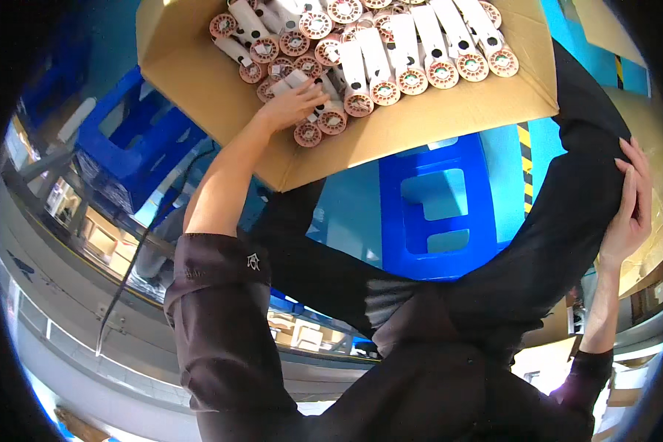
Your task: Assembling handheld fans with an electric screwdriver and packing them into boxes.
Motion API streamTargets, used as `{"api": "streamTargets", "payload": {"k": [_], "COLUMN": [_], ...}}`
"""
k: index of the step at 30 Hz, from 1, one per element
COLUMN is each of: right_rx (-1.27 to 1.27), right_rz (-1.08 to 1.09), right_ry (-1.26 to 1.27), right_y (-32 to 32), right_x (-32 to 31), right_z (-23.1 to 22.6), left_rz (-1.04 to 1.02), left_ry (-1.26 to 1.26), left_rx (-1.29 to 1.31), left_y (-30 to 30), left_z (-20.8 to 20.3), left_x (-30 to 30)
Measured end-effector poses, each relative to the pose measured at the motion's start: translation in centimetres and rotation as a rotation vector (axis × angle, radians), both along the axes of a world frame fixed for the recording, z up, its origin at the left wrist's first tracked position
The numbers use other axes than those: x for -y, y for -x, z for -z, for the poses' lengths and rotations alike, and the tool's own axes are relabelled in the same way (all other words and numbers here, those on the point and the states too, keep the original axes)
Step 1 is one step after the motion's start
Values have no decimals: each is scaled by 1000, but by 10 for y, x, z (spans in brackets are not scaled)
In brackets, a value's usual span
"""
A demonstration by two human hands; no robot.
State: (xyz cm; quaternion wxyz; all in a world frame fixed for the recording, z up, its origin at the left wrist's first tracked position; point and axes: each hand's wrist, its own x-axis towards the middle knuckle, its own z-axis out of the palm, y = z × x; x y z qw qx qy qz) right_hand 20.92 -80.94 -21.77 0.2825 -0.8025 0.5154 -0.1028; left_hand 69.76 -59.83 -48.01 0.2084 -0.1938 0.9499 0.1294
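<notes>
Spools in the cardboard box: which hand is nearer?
Left. The left hand is inside the cardboard box, its fingers on the spools. The right hand is off to the right, resting on dark fabric.

single head-worn fisheye view, looking steeply down, close over the person's torso, cardboard box [221, 88] ahead

1. A blue plastic stool [438, 214] is sitting below me on the light blue floor [350, 206].
2. Blue crates [129, 151] are standing to my left (stacked, it seems).
3. Yellow-black tape [525, 158] is running across that floor.
</notes>
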Motion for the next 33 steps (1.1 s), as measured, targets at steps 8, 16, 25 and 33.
{"api": "streamTargets", "payload": {"k": [8,16,25,33], "right_rx": [-5,75,-570,-338], "right_rz": [-33,-23,-520,-874], "right_ry": [-6,58,299,-406], "right_y": [-8,-26,-88,-114], "right_x": [-4,-3,-17,-40], "right_z": [3,-8,-9,89], "left_rz": [-81,-427,-797,-1126], "left_ry": [167,120,-9,381], "left_rx": [170,128,297,-534], "left_y": [23,33,72,182], "left_z": [7,-36,-203,-455], "left_x": [-26,-18,80,101]}}
